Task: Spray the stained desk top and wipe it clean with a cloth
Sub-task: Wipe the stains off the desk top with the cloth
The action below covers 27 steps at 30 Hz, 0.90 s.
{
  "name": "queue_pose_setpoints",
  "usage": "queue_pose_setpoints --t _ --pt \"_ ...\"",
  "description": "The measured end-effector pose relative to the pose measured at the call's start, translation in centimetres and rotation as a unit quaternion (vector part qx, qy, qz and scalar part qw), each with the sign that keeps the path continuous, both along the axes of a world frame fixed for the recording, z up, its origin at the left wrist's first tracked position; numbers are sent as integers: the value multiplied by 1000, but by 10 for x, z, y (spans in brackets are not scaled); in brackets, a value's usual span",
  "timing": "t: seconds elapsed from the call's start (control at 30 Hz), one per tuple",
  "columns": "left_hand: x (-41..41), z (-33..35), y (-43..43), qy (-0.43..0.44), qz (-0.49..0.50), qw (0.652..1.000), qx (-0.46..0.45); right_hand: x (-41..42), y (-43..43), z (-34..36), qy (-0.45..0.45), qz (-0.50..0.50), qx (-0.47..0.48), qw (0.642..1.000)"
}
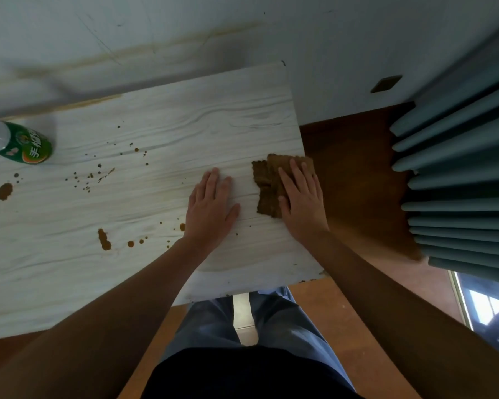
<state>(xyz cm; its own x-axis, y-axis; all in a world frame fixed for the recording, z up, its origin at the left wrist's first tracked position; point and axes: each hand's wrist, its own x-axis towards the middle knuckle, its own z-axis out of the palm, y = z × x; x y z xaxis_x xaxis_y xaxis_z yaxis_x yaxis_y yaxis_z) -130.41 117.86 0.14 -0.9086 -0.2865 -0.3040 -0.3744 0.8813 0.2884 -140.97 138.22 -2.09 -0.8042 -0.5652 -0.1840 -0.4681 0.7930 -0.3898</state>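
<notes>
A pale wood-grain desk top [162,125] carries brown stains: a large blot [4,191] at the far left, another blot [104,239] near the front, and several small specks [92,175] in the middle. A brown cloth [267,180] lies at the desk's right edge. My right hand [301,201] presses flat on the cloth, fingers spread. My left hand [211,205] rests flat on the bare desk just left of the cloth, holding nothing. A green and white spray bottle [18,144] stands at the far left of the desk.
A white wall [242,30] runs behind the desk. Grey-blue pleated curtains [458,168] hang at the right over a brown floor [352,174]. My legs [242,326] stand at the desk's front edge.
</notes>
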Motion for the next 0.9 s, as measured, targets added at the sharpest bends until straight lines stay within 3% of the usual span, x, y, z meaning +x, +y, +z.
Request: queue_pose_setpoints --t 0.33,0.63,0.9 --pt "0 4 -9 -12 -21 1000 14 36 32 1 5 -32 -80 996" --pt "3 3 -16 -4 -59 998 10 124 52 4 16 -140 -47 989" --pt "34 20 -77 12 -92 996 12 174 -1 7 2 -214 -17 977"
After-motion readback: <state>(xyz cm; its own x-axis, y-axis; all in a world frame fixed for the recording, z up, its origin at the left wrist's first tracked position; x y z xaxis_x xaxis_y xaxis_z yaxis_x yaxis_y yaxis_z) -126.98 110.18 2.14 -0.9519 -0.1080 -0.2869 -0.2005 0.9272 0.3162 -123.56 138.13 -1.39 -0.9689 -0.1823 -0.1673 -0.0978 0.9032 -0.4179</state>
